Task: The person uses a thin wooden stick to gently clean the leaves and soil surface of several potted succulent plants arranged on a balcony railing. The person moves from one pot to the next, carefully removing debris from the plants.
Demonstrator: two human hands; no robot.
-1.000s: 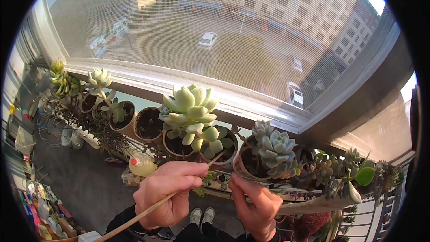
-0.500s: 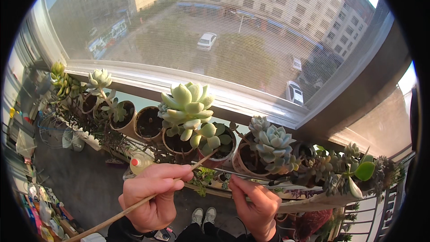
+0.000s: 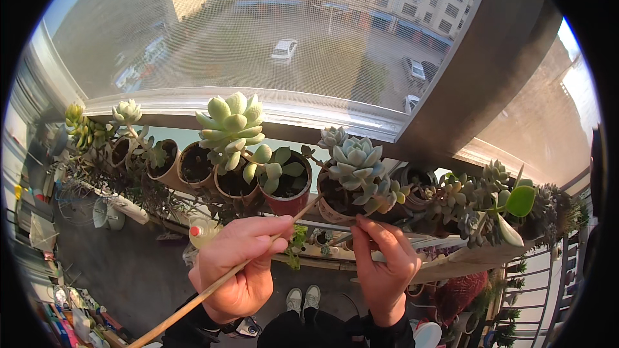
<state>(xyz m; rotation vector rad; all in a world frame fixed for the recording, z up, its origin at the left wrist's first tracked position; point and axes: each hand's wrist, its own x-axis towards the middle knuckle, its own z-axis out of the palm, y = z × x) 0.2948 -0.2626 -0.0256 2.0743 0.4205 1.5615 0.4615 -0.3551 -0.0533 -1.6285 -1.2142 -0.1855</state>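
Wooden stick (image 3: pixel 213 289), thin and pale, pinched in the left hand (image 3: pixel 240 264) between thumb and curled fingers. Long axis runs from lower left near the person's body up and right, tip ending at the rim of the terracotta pot (image 3: pixel 335 207) that carries the blue-green rosette succulent (image 3: pixel 356 160). So the pot lies up and right of the left hand, just past the stick's tip.

Right hand (image 3: pixel 385 269) sits directly below that pot, nearer to it than the left, fingers clenched on the shelf rail (image 3: pixel 445 258) (whether it also grips something small there, cannot tell).

Red pot (image 3: pixel 287 203) stands just left of the tip, touching or nearly so; the big pale-green succulent (image 3: pixel 233 124) beyond it. Pots crowd the shelf side by side, little room sideways. Open room only toward the person, below the rail, floor and pale shoes (image 3: pixel 303 298) far beneath
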